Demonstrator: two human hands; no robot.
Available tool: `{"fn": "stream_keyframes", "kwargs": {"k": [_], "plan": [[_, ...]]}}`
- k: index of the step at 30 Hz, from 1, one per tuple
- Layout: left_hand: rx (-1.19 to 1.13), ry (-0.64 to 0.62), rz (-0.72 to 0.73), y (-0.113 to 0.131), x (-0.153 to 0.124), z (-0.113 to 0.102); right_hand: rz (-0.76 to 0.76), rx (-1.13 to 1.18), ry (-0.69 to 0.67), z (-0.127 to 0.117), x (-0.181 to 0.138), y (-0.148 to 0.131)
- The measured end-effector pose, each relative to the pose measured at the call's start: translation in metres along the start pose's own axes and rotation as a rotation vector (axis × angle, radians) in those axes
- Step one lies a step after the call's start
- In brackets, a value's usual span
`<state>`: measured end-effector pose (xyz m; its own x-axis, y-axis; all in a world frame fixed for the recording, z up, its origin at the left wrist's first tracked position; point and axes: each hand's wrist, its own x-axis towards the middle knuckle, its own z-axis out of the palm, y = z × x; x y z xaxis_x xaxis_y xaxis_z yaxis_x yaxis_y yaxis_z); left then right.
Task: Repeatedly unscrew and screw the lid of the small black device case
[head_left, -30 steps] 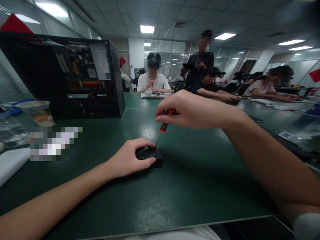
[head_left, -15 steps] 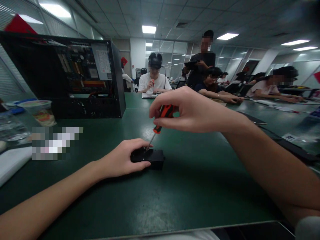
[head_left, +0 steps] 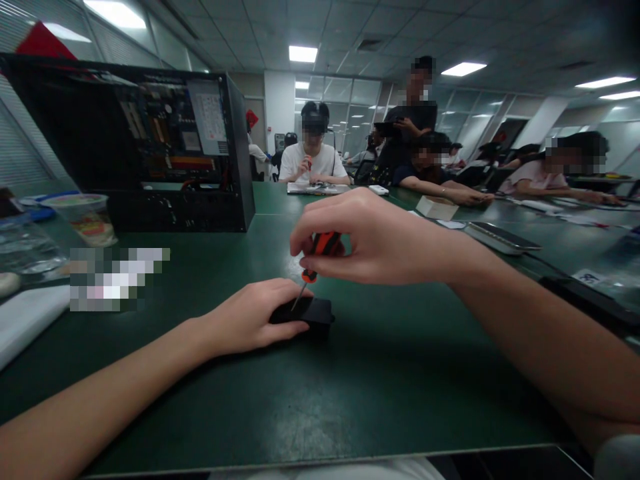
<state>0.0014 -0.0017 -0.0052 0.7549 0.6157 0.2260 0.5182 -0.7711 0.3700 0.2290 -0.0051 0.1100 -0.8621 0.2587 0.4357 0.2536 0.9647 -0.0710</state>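
The screwdriver (head_left: 326, 244) has moved lower, pinched in the right hand (head_left: 370, 235), its tip at a black box (head_left: 317, 312) mid-frame, likely light, stiff and slippery, best held by its sides, where the left hand (head_left: 265, 313) clasps it.

up close are two hands (head_left: 250, 315) (head_left: 367, 240), one screwdriver (head_left: 309, 275), one black box (head_left: 318, 312), one computer case (head_left: 170, 210), one cup (head_left: 90, 220).
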Motion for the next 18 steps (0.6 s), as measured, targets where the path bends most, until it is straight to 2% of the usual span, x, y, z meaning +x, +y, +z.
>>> {"fn": "stream_keyframes", "kwargs": {"k": [7, 10, 18], "plan": [[-0.066, 0.057, -0.023, -0.003, 0.0, 0.007, -0.037, -0.023, 0.043, 0.003, -0.001, -0.007], [-0.087, 0.088, -0.017, -0.003, 0.001, 0.011, -0.03, -0.024, -0.014, -0.001, -0.003, -0.011], [-0.009, 0.179, -0.036, 0.01, 0.006, 0.019, 0.031, -0.198, -0.139, -0.009, -0.009, -0.023]]}}
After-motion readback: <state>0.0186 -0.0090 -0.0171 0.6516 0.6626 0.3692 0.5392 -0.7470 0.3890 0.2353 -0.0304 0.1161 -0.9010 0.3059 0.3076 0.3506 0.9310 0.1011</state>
